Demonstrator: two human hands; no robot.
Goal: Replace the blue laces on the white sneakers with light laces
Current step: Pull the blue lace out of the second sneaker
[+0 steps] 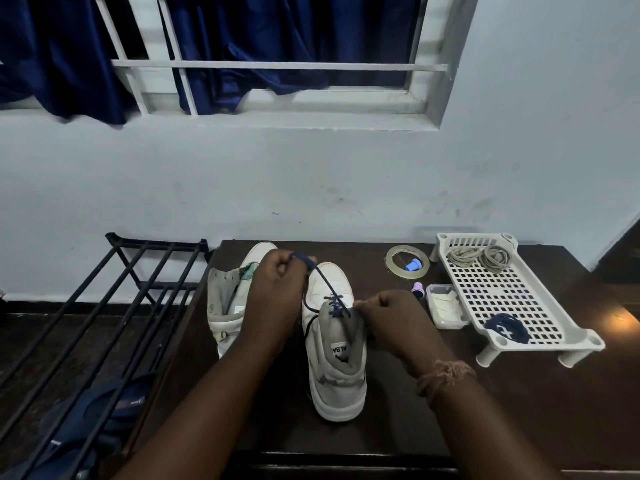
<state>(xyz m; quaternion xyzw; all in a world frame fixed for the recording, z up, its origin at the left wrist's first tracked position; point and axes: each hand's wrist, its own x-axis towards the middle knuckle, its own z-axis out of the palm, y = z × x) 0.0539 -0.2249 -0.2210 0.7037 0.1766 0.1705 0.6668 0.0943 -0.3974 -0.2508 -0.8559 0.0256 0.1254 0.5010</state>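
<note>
Table (pixel 519 410), dark wood, fills the lower middle and right of the frame, with a black metal rack (pixel 114 289) at lower left. On the table's right side stands a white perforated tray (pixel 519 296) holding coiled light laces (pixel 479 255) at its far end and a removed blue lace bundle (pixel 506 329) near its front. Two white sneakers sit at centre: the left sneaker (pixel 228 306) unlaced, the right sneaker (pixel 337 351) half threaded. The left hand (pixel 277 289) grips a blue lace (pixel 323 282) pulled up taut; the right hand (pixel 384 317) pinches the sneaker's upper edge by the eyelets. Tape roll (pixel 403 261) lies behind.
</note>
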